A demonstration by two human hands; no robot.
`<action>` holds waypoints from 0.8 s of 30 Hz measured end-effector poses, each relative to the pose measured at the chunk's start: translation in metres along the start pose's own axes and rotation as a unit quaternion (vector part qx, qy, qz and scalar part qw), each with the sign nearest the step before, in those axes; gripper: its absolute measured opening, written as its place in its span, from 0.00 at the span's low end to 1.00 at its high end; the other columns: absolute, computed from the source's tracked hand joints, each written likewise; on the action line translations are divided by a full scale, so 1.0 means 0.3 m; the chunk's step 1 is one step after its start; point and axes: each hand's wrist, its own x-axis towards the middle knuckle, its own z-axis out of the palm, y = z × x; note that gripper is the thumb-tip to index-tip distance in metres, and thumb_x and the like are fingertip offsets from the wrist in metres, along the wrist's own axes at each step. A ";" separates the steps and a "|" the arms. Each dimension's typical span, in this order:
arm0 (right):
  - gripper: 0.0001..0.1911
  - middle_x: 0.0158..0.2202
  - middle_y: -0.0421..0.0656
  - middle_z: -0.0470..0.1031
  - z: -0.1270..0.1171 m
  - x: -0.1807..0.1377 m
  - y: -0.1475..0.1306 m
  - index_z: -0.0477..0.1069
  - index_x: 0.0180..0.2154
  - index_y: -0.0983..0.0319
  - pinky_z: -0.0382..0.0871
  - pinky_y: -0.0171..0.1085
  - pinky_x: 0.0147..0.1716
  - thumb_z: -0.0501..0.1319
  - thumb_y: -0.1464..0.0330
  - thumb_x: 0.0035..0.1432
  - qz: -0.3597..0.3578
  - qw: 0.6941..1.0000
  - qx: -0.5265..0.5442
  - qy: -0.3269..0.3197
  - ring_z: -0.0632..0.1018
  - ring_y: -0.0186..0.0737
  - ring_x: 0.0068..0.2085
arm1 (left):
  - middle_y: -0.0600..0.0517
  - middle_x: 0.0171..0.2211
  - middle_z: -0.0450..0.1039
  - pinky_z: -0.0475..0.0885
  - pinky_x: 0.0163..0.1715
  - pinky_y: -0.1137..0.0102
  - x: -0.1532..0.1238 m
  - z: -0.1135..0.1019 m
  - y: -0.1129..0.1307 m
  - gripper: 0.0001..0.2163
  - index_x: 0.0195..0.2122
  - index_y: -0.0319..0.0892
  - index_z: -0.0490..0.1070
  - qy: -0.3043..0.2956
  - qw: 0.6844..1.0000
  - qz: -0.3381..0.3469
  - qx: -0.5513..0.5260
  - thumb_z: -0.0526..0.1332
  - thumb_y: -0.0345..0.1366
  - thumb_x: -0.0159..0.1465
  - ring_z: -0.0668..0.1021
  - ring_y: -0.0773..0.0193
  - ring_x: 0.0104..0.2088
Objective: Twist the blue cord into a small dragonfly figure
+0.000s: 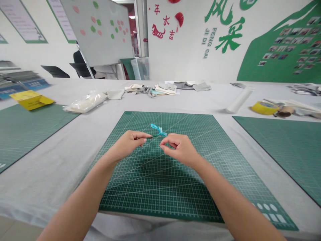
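Above a green cutting mat (160, 187), my left hand (129, 142) pinches a thin dark green stem between thumb and forefinger. At the stem's far end are bright blue, petal-like loops, so the piece looks like a small craft flower (157, 130). My right hand (179, 147) is just right of the loops, its thumb and forefinger tips brought together. Whether a thin strand lies in that pinch cannot be made out. The lowest blue loop reaches close to the right knuckles; contact there is unclear.
More cutting mats lie left (30, 130) and right (283, 144). Beyond are a yellow folded card (31, 99), a clear plastic packet (86, 102), fabric scraps (165, 88), a white roll (240, 99) and a yellow tape roll (264, 107). A whiteboard (105, 47) stands behind the table.
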 end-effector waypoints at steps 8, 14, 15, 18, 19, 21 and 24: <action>0.08 0.25 0.39 0.69 0.001 -0.005 0.013 0.73 0.31 0.62 0.58 0.31 0.29 0.56 0.70 0.60 -0.059 0.992 -0.114 0.017 0.68 0.31 0.28 | 0.50 0.43 0.79 0.68 0.46 0.66 0.000 0.032 0.002 0.15 0.45 0.42 0.78 -0.095 0.990 0.044 0.098 0.55 0.31 0.60 0.78 0.60 0.41; 0.13 0.27 0.40 0.70 0.001 -0.007 0.034 0.75 0.34 0.61 0.57 0.32 0.29 0.53 0.67 0.65 -0.101 0.976 -0.191 0.006 0.69 0.32 0.29 | 0.53 0.45 0.79 0.68 0.48 0.69 -0.012 0.028 0.005 0.16 0.45 0.45 0.77 -0.175 0.973 0.095 0.118 0.54 0.28 0.61 0.78 0.62 0.45; 0.13 0.27 0.40 0.70 0.001 -0.007 0.036 0.75 0.34 0.61 0.57 0.32 0.29 0.52 0.67 0.65 -0.105 0.974 -0.200 0.005 0.69 0.32 0.29 | 0.53 0.44 0.79 0.68 0.48 0.69 -0.013 0.024 0.005 0.16 0.45 0.45 0.77 -0.183 0.970 0.100 0.120 0.54 0.28 0.61 0.78 0.62 0.45; 0.14 0.25 0.40 0.68 0.001 -0.006 0.039 0.76 0.33 0.60 0.55 0.32 0.27 0.53 0.66 0.65 -0.114 0.969 -0.220 -0.002 0.68 0.33 0.29 | 0.52 0.43 0.79 0.68 0.47 0.70 -0.015 0.014 0.008 0.16 0.45 0.44 0.78 -0.205 0.965 0.113 0.119 0.55 0.27 0.61 0.78 0.63 0.44; 0.14 0.25 0.40 0.68 0.000 -0.005 0.040 0.76 0.33 0.60 0.55 0.32 0.27 0.53 0.66 0.65 -0.116 0.968 -0.221 -0.009 0.67 0.33 0.29 | 0.52 0.43 0.79 0.69 0.47 0.70 -0.015 0.011 0.009 0.15 0.44 0.44 0.78 -0.213 0.963 0.117 0.118 0.55 0.27 0.60 0.78 0.63 0.43; 0.14 0.25 0.40 0.67 -0.002 -0.005 0.040 0.76 0.33 0.59 0.55 0.32 0.27 0.53 0.67 0.65 -0.120 0.969 -0.215 -0.025 0.68 0.33 0.30 | 0.52 0.42 0.79 0.69 0.45 0.71 -0.018 0.004 0.012 0.15 0.44 0.45 0.78 -0.230 0.958 0.124 0.115 0.56 0.27 0.60 0.78 0.64 0.42; 0.12 0.26 0.39 0.67 -0.005 -0.003 0.043 0.77 0.35 0.59 0.56 0.32 0.28 0.54 0.69 0.64 -0.109 0.976 -0.181 -0.056 0.68 0.33 0.30 | 0.52 0.40 0.80 0.69 0.42 0.72 -0.024 -0.007 0.020 0.14 0.43 0.45 0.79 -0.249 0.953 0.132 0.110 0.57 0.28 0.61 0.78 0.65 0.39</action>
